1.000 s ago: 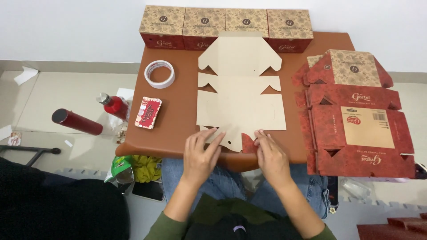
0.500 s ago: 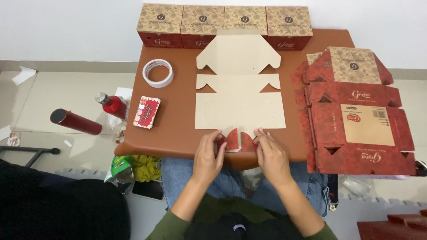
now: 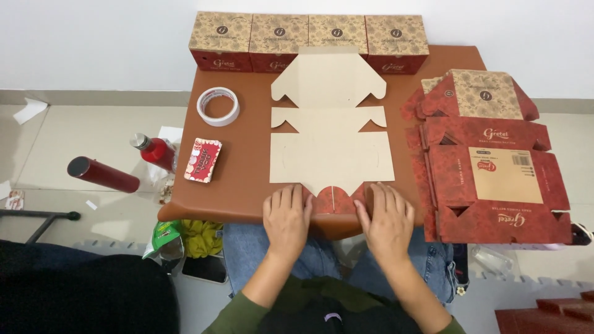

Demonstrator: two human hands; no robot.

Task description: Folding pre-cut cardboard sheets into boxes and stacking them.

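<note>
While both palms press flat at 6 o'clock on the brown table, the flat die-cut carton blank lies unprinted side up, its near flap folded over, red side showing. Left hand and right hand lie spread and gripping nothing; next comes creasing, likely calling for firm, even pressure.

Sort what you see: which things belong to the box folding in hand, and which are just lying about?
In hand:
left hand and right hand, pressing down the near flap
flat box blank
stack of unfolded red blanks
four finished boxes

Lying about:
tape roll
small red packet
red bottle
dark red flask
</note>
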